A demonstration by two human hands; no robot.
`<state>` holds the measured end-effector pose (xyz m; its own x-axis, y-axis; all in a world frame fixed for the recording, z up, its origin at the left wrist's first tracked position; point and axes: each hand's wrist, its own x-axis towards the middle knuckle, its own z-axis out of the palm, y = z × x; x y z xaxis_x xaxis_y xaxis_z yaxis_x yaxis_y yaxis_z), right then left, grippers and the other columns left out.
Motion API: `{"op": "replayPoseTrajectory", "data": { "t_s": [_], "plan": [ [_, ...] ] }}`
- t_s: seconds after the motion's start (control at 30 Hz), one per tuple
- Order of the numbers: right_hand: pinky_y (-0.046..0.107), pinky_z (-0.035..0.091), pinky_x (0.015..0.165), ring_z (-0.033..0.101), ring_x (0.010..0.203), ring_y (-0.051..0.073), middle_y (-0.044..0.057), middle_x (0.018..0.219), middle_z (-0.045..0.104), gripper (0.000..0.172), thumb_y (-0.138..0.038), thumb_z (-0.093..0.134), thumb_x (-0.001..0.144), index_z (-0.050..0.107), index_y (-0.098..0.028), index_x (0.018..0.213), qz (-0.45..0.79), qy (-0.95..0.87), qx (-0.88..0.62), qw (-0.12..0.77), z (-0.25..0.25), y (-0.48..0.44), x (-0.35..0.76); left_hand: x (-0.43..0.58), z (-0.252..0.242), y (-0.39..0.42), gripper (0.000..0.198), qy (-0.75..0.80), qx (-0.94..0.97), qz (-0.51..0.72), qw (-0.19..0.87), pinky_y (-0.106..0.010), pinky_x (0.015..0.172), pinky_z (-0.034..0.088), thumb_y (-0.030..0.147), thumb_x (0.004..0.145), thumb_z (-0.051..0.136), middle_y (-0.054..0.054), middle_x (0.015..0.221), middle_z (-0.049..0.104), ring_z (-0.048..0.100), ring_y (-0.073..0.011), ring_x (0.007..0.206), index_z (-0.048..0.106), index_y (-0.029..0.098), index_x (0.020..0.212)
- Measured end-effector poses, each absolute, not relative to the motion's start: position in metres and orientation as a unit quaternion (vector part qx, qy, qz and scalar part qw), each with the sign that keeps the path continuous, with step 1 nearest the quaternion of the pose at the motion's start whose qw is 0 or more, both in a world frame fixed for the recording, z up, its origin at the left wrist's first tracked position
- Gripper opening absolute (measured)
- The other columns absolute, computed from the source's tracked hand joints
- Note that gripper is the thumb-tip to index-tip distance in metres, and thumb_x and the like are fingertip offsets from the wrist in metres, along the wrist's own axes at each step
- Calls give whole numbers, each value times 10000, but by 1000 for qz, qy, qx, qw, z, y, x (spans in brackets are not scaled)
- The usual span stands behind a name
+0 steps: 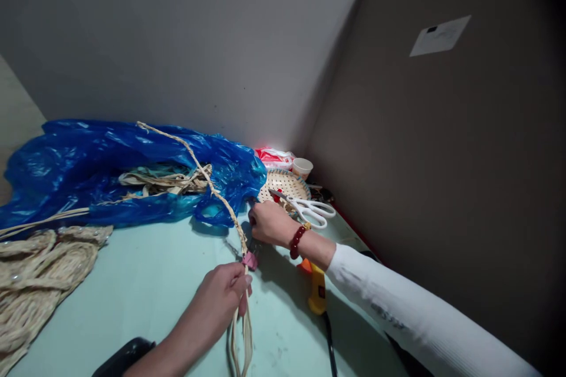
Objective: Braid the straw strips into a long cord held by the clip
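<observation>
My left hand [229,287] pinches the loose pale strands [247,330] of a straw braid, just below a pink clip [250,260]. From that clip the twisted straw braid [214,189] runs up and leftward across a blue plastic bag [145,138]. My right hand [273,224] is closed near the bag's right end, close to the braid but apart from it. A dark bit shows at its fingers; what it holds I cannot make out. White-handled scissors [312,209] rest beside that hand, partly over a woven basket [294,184].
More straw [177,179] lies in the bag. Wide braided straw pieces [44,283] cover the left side of the table [145,283]. A yellow-handled tool [317,291] with a black cord lies under my right forearm. Behind the basket are a paper cup [303,166] and a red-and-white packet [274,158].
</observation>
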<state>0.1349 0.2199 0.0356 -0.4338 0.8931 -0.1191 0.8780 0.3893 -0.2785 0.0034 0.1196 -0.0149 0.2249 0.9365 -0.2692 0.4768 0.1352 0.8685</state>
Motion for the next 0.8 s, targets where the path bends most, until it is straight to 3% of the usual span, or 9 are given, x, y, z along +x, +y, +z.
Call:
{"op": "replayPoseTrajectory", "data": {
  "t_s": [0.2, 0.37, 0.63, 0.8],
  "plan": [
    [234, 423, 593, 658, 753, 206, 97, 800, 718, 291, -121, 540, 697, 743, -162, 902, 141, -837, -528, 30, 34, 217, 147, 5, -9, 116, 262, 576, 622, 234, 477, -263, 561, 341, 353, 819, 400, 30, 475, 525, 492, -171, 519, 495, 217, 616],
    [232, 418, 533, 651, 666, 203, 111, 719, 704, 218, -130, 546, 678, 738, -130, 782, 145, -835, -530, 11, 38, 223, 142, 5, -10, 115, 266, 577, 626, 238, 468, -265, 578, 350, 362, 826, 395, 22, 500, 547, 512, -178, 549, 498, 215, 630],
    [353, 461, 738, 648, 923, 332, 221, 935, 695, 255, -102, 552, 682, 718, -89, 874, 83, -844, -529, 15, 38, 206, 134, 5, -13, 114, 258, 579, 622, 239, 469, -259, 561, 349, 346, 822, 393, 33, 479, 524, 514, -168, 522, 467, 223, 607],
    [244, 461, 601, 679, 744, 231, 134, 779, 719, 227, -104, 539, 683, 727, -118, 809, 143, -831, -538, 15, 37, 215, 141, 7, -11, 113, 232, 583, 618, 247, 467, -261, 580, 368, 303, 808, 404, 34, 475, 526, 545, -173, 533, 487, 222, 607]
  ]
}}
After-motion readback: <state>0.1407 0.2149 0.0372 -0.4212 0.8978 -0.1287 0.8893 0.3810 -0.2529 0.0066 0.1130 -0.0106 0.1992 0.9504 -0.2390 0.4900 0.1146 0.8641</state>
